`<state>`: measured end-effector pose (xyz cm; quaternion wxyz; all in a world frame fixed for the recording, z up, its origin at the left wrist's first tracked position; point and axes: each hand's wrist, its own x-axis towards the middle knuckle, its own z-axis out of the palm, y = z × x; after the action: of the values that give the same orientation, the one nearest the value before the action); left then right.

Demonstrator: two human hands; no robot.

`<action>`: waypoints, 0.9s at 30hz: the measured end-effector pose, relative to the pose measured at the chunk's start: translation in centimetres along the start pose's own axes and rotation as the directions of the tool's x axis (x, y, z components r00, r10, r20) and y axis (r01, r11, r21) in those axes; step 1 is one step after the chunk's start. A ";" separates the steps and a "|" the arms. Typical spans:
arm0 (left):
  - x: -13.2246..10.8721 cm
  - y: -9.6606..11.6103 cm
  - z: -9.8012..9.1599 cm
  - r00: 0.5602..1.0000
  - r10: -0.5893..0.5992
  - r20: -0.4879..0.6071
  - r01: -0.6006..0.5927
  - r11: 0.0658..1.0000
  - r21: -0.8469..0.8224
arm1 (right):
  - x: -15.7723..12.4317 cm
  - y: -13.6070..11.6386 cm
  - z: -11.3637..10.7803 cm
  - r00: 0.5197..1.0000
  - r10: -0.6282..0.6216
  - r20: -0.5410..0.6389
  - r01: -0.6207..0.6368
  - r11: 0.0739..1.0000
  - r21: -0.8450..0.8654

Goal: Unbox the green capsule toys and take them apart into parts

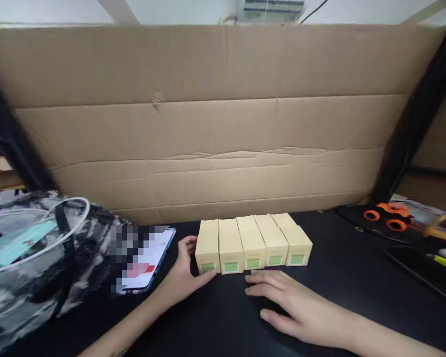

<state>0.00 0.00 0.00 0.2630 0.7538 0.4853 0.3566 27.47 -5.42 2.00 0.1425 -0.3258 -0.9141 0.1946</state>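
Several small tan boxes with green labels stand side by side in a row on the black table. My left hand rests against the left end of the row, thumb and fingers touching the leftmost box, fingers apart. Just in front of the row, my right hand lies flat on the table with fingers stretched out, holding nothing.
A phone lies left of the boxes. A dark patterned bag with a face mask fills the left. A cardboard wall stands behind. Orange-handled scissors and other tools lie at the right.
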 end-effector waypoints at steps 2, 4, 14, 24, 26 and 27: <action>0.0 0.0 0.1 1.000 -0.006 0.010 0.006 1.000 0.004 | 0.1 0.1 -0.2 1.000 -0.011 -0.011 0.011 1.000 0.010; 0.0 0.0 0.1 1.000 -0.009 0.019 0.009 1.000 0.002 | 0.1 0.2 -0.3 1.000 -0.019 -0.021 0.019 1.000 0.017; 0.2 -0.3 -0.5 0.999 -0.003 0.043 0.004 1.000 -0.026 | -0.2 0.3 0.1 0.999 -0.029 -0.026 0.029 1.000 0.007; 0.4 -0.6 -0.4 0.999 -0.031 0.019 0.033 0.995 -0.095 | -0.2 0.4 0.1 0.999 -0.028 -0.030 0.028 0.999 0.017; 0.4 -0.6 -0.4 0.999 -0.028 0.019 0.030 0.995 -0.095 | -0.2 0.4 0.2 0.999 -0.029 -0.028 0.029 0.999 0.013; 0.4 -0.7 -0.4 1.000 -0.023 0.014 0.024 0.995 -0.095 | -0.2 0.4 0.2 0.999 -0.029 -0.031 0.029 1.000 0.012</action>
<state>-0.54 0.67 -0.18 0.3060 0.7368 0.4750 0.3712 27.74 -5.32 1.64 0.1615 -0.3146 -0.9152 0.1931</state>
